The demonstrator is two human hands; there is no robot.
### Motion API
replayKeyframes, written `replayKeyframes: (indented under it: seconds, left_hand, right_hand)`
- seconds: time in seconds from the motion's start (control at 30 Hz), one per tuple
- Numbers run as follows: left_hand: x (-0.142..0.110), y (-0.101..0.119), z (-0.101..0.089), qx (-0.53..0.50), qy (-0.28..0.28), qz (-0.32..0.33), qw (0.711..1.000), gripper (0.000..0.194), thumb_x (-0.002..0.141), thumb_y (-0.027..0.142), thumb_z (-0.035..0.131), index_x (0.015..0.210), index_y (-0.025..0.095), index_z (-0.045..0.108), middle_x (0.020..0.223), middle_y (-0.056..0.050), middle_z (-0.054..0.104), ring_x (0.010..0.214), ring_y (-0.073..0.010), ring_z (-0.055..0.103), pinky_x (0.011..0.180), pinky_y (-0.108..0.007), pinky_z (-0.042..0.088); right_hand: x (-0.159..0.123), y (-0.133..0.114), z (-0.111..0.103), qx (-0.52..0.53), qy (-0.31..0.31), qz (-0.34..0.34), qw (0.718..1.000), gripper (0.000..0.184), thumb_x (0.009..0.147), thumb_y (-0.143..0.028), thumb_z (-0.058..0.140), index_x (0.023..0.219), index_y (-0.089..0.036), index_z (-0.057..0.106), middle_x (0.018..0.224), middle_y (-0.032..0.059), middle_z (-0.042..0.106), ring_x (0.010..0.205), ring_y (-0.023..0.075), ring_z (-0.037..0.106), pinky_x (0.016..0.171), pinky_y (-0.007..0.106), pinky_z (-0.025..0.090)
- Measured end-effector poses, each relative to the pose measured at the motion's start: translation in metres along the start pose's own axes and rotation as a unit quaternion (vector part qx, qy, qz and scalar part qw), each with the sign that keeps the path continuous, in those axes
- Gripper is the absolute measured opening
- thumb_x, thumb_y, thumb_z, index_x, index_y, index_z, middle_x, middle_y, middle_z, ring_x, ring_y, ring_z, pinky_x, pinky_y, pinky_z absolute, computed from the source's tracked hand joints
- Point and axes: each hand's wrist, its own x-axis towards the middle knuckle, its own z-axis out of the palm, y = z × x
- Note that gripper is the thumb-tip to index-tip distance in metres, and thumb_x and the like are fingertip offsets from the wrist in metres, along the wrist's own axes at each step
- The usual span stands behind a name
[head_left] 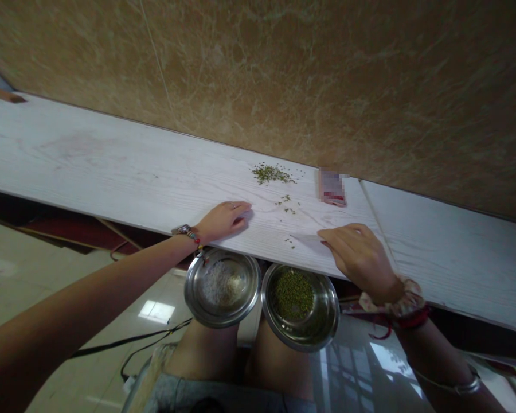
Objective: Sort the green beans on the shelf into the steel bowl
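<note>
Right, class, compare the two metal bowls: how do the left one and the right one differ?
Contents: the left bowl holds pale, whitish grains, while the right bowl holds green grains.
Position: the left bowl is nearer the left hand; the right bowl is nearer the right hand.
Shared: both are round, shiny and upright, below the white board's near edge.

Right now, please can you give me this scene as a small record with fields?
Left hand: on the white wood-grain counter
Right hand: holds a thin pale strip, material unclear
Loose mung beans: larger heap near the wall, small scatterings nearer the hands
Left steel bowl: pale grains inside
Right steel bowl: mung beans inside
Pixelated item: right of the heap
</note>
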Motion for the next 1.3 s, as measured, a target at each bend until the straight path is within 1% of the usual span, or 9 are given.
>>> replayKeyframes:
  seconds: [0.13,0.2,0.37,0.5,0.63,0.8,0.97,1.07,1.3]
  left_hand:
    - [0.001,0.000,0.000,-0.007,0.001,0.000,1.000,0.037,0.087,0.026,0.043,0.119,0.014,0.054,0.124,-0.011,0.059,0.111,-0.0220,0.057,0.096,-0.037,0.044]
    - [0.001,0.000,0.001,-0.010,0.000,-0.003,1.000,0.037,0.086,0.026,0.043,0.119,0.014,0.054,0.124,-0.011,0.059,0.111,-0.0219,0.056,0.097,-0.037,0.043]
    - [0.000,0.000,0.001,-0.015,-0.005,-0.010,1.000,0.037,0.086,0.027,0.044,0.119,0.013,0.054,0.125,-0.012,0.058,0.113,-0.0224,0.055,0.098,-0.038,0.042]
    - [0.000,0.002,-0.001,-0.009,-0.007,-0.010,1.000,0.038,0.086,0.027,0.045,0.119,0.012,0.054,0.126,-0.013,0.058,0.113,-0.0229,0.055,0.097,-0.038,0.043]
    - [0.000,0.003,-0.003,-0.006,-0.009,-0.014,1.000,0.038,0.086,0.026,0.044,0.119,0.011,0.055,0.125,-0.014,0.058,0.113,-0.0234,0.056,0.097,-0.038,0.044]
    - [0.001,0.003,-0.002,-0.009,-0.002,-0.010,1.000,0.037,0.086,0.026,0.044,0.119,0.013,0.055,0.124,-0.012,0.059,0.112,-0.0225,0.057,0.096,-0.037,0.045]
    - [0.001,0.001,-0.001,-0.011,0.001,-0.010,1.000,0.037,0.086,0.026,0.043,0.118,0.013,0.055,0.124,-0.012,0.059,0.111,-0.0228,0.057,0.096,-0.039,0.044]
    - [0.000,0.000,0.000,-0.010,0.003,-0.005,1.000,0.037,0.086,0.027,0.043,0.119,0.014,0.055,0.124,-0.012,0.060,0.111,-0.0225,0.057,0.096,-0.038,0.044]
    - [0.001,-0.001,0.002,-0.011,0.003,-0.006,1.000,0.037,0.086,0.027,0.044,0.119,0.013,0.055,0.123,-0.012,0.060,0.111,-0.0228,0.057,0.097,-0.038,0.044]
  right_hand:
    - [-0.005,-0.002,-0.006,0.027,-0.009,-0.003,1.000,0.026,0.081,-0.001,0.048,0.099,-0.015,0.060,0.083,0.0054,0.071,0.075,0.0162,0.062,0.075,0.033,0.044]
    - [-0.006,-0.002,-0.008,0.034,-0.003,0.000,0.999,0.026,0.082,-0.001,0.048,0.099,-0.016,0.060,0.084,0.0049,0.071,0.076,0.0158,0.062,0.076,0.033,0.044]
    - [0.001,-0.002,-0.004,0.050,0.012,-0.006,0.999,0.022,0.084,-0.004,0.049,0.097,-0.017,0.060,0.084,0.0039,0.071,0.076,0.0149,0.062,0.075,0.032,0.044]
    - [0.004,0.000,-0.002,0.059,0.001,-0.018,0.998,0.024,0.083,-0.002,0.047,0.096,-0.016,0.060,0.083,0.0034,0.071,0.075,0.0146,0.062,0.075,0.032,0.044]
    - [-0.002,0.003,-0.007,0.065,-0.011,-0.009,0.998,0.021,0.084,-0.004,0.048,0.095,-0.018,0.060,0.083,0.0023,0.071,0.074,0.0139,0.062,0.075,0.031,0.045]
    - [-0.008,0.005,-0.014,0.067,-0.015,0.003,0.998,0.021,0.084,-0.005,0.049,0.095,-0.018,0.059,0.082,0.0016,0.071,0.075,0.0136,0.063,0.076,0.031,0.045]
    - [-0.007,0.004,-0.013,0.047,-0.015,0.009,0.999,0.024,0.084,-0.005,0.050,0.100,-0.019,0.060,0.083,0.0016,0.071,0.076,0.0148,0.063,0.077,0.033,0.044]
    - [-0.007,0.002,-0.014,0.041,-0.016,0.008,0.999,0.021,0.084,-0.006,0.050,0.098,-0.018,0.060,0.083,0.0024,0.071,0.075,0.0149,0.063,0.077,0.032,0.044]
    - [-0.014,0.000,-0.026,0.042,-0.027,0.007,0.999,0.026,0.080,0.000,0.048,0.096,-0.017,0.060,0.082,0.0035,0.071,0.075,0.0155,0.063,0.076,0.032,0.043]
